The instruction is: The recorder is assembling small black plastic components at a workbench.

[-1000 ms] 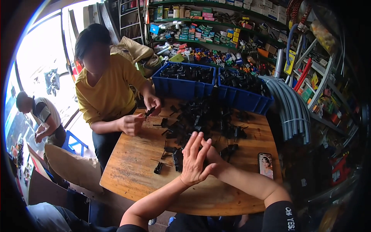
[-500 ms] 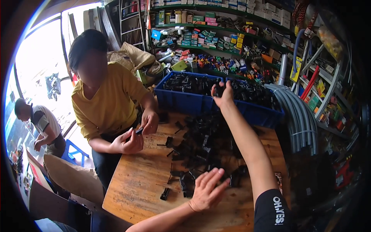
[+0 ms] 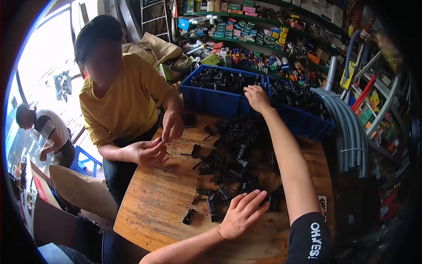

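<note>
The right hand (image 3: 257,99), fingers bent (whether gripping anything, I cannot tell), is at a blue rectangular plastic bin (image 3: 211,98); the left hand (image 3: 244,214), open, fingers outstretched, is beside small black angular pieces (image 3: 241,152) heaped on the brown wooden table (image 3: 149,204)

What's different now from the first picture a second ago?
The right hand has parted from the left hand and reached forward to the blue bins. Whether it took or released anything is unclear. The left hand, bins and loose black parts stayed roughly in place.
</note>
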Available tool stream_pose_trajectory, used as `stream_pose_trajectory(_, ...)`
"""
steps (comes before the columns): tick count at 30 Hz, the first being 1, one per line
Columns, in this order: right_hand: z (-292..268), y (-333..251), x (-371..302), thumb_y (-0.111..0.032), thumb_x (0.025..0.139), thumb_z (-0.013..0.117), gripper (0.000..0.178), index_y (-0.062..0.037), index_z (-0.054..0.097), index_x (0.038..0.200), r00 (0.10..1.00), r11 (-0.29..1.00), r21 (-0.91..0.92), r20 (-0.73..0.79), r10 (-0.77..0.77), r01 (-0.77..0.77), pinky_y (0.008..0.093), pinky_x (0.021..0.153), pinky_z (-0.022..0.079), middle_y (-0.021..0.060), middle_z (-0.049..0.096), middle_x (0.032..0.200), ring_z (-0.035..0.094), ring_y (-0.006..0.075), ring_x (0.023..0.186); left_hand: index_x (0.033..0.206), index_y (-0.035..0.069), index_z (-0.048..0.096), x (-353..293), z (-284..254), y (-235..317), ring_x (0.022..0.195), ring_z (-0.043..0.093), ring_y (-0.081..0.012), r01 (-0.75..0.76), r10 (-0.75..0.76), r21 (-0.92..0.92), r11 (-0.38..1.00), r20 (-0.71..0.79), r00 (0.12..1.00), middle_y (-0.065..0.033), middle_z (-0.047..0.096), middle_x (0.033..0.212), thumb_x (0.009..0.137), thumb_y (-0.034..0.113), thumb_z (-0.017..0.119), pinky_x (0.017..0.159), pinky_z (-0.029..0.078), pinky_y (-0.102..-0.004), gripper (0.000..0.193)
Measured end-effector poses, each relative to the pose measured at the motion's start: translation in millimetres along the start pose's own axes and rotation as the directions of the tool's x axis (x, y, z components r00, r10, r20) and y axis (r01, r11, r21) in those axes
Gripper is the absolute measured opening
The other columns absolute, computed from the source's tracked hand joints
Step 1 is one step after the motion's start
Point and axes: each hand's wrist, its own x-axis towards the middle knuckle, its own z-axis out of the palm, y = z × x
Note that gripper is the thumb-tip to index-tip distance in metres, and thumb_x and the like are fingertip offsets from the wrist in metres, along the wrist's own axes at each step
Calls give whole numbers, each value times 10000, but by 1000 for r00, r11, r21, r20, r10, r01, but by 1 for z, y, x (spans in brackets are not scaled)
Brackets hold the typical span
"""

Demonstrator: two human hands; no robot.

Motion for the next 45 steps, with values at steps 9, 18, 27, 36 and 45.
stream_pose_trajectory(9, -45, 45, -39, -261, 841, 553, 396, -4, 551, 1142, 936, 907, 351, -172, 306, -231, 377, 876, 441, 226, 583, 1099, 563, 328, 1043, 1061, 123, 574, -4, 4, 12, 1088, 517, -239, -54, 54, -40, 998, 6, 999, -75, 527, 1210, 662, 53, 624, 864, 397, -372, 408)
stream_pose_trajectory(18, -169, -40, -183, -218, 772, 608, 291, -24, 628, 988, 893, 996, 87, 447, -49, 11, 394, 802, 475, 166, 641, 943, 609, 319, 893, 976, 71, 594, 9, -10, -3, 974, 545, -286, 47, -50, -55, 997, -56, 997, -92, 584, 1078, 654, 0, 607, 797, 422, -383, 330)
stream_pose_trajectory(27, -154, -114, -331, 12, 756, 557, 384, -111, 596, 1118, 914, 953, -95, 325, -242, 286, 400, 1005, 345, 136, 446, 1295, 437, 284, 1154, 987, 14, 599, 2, -6, 15, 716, 615, -237, 319, -350, -388, 865, -11, 937, -119, 603, 939, 781, -7, 571, 605, 499, -290, 209)
stream_pose_trajectory(36, -159, -126, -341, -28, 738, 665, 175, -71, 619, 902, 989, 878, 477, -106, 100, -37, 390, 865, 432, 123, 544, 1132, 520, 261, 1036, 1017, -2, 594, -3, -20, 29, 727, 605, -144, 379, -393, -482, 790, 76, 916, -91, 608, 873, 817, 1, 565, 646, 482, -247, 203)
stream_pose_trajectory(45, -182, -140, -340, 68, 706, 616, 285, -70, 614, 955, 903, 838, 340, -111, -414, 426, 314, 877, 449, 115, 576, 1120, 573, 260, 989, 1021, 3, 584, 1, -21, 23, 707, 561, -99, 768, -405, -637, -64, 720, 564, -34, 584, 820, 896, 183, 550, 655, 465, -242, 221)
